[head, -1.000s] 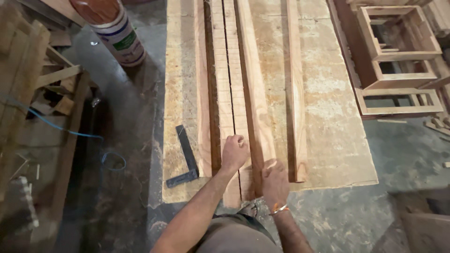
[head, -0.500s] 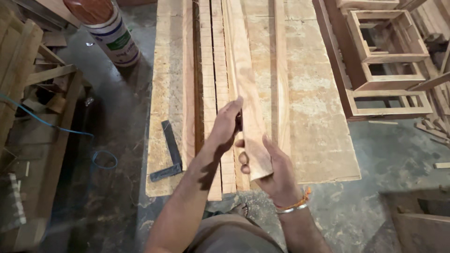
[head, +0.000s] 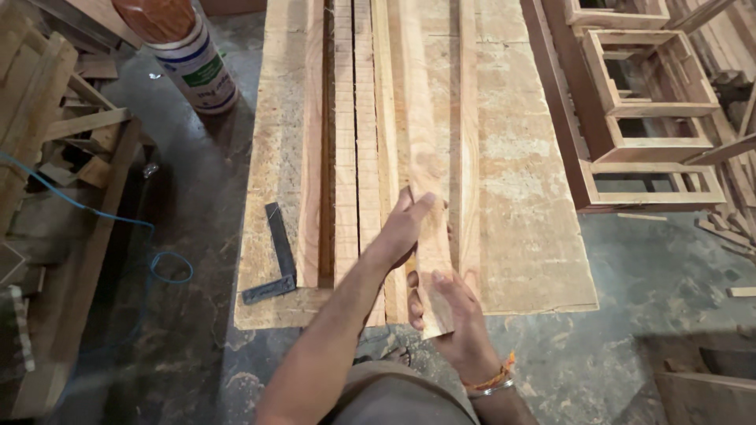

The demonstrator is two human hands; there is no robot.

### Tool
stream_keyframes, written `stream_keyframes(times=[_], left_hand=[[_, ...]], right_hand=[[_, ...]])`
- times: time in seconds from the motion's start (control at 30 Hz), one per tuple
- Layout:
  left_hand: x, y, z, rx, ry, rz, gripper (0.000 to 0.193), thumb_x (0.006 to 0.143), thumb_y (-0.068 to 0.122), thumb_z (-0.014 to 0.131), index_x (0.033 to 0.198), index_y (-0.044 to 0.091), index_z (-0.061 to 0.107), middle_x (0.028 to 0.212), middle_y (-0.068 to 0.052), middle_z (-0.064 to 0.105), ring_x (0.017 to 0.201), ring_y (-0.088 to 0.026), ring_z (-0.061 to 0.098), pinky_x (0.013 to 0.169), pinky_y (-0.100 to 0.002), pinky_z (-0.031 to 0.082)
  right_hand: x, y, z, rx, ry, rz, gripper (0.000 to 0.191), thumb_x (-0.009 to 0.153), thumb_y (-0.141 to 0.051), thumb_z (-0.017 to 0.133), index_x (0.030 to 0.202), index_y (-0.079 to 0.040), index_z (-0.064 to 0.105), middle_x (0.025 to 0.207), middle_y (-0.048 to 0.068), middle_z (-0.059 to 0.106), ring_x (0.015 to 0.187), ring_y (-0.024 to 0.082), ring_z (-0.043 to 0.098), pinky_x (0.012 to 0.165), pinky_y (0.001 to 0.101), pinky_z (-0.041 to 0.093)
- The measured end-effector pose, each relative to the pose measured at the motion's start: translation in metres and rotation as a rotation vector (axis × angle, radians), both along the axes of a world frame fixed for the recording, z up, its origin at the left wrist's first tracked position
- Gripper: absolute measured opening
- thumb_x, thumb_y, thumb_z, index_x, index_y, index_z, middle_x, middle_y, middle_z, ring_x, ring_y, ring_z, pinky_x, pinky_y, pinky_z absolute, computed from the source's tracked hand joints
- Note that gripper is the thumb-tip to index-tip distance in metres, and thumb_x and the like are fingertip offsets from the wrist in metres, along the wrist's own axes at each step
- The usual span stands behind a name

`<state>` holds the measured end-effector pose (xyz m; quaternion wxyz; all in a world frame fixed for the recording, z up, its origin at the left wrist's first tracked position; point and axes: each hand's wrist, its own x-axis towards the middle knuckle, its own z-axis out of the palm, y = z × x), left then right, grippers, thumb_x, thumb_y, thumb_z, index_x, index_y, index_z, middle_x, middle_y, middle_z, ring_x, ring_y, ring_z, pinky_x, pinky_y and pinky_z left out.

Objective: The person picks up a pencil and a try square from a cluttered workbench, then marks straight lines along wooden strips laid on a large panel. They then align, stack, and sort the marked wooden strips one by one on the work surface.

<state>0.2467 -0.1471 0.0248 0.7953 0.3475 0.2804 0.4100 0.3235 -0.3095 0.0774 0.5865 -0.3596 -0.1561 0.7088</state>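
A long reddish wooden plank point(head: 417, 118) is tilted up at its near end, among several other long wooden strips point(head: 346, 118) lying lengthwise on a wide wooden board point(head: 520, 197). My left hand point(head: 403, 228) presses against the plank's left side a little back from its end, fingers extended. My right hand point(head: 453, 319), with an orange band at the wrist, grips the plank's near end from below and the right.
A dark metal try square point(head: 276, 260) lies at the board's near left corner. A paint bucket point(head: 185, 55) stands on the floor at the back left. Scrap wood point(head: 55, 118) and a blue cord point(head: 157, 252) sit left. Wooden frames point(head: 646, 102) stand right.
The plank's near end has been lifted off the stack and turned on edge. My left hand has shifted from on top of the strips to its side, my right hand now under its end.
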Motion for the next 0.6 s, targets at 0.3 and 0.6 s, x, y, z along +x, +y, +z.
stream_keyframes(times=[0.3, 0.6], left_hand=[[0.049, 0.004, -0.079, 0.066, 0.476, -0.111, 0.052, 0.105, 0.043, 0.051, 0.138, 0.004, 0.059, 0.123, -0.014, 0.071, 0.099, -0.022, 0.068, 0.087, -0.037, 0.055], [-0.011, 0.008, -0.127, 0.107, 0.920, 0.372, 0.036, 0.094, 0.032, 0.061, 0.108, 0.001, 0.072, 0.100, -0.016, 0.076, 0.093, -0.027, 0.073, 0.082, -0.039, 0.056]], right_hand=[[0.076, 0.007, -0.088, -0.133, -0.382, -0.219, 0.038, 0.095, -0.029, 0.059, 0.121, -0.003, 0.064, 0.101, 0.014, 0.075, 0.078, 0.020, 0.071, 0.067, 0.0348, 0.059], [0.037, 0.011, -0.209, -0.234, -1.442, -0.069, 0.035, 0.092, -0.034, 0.071, 0.108, -0.004, 0.071, 0.093, 0.018, 0.076, 0.084, 0.029, 0.072, 0.075, 0.0425, 0.056]])
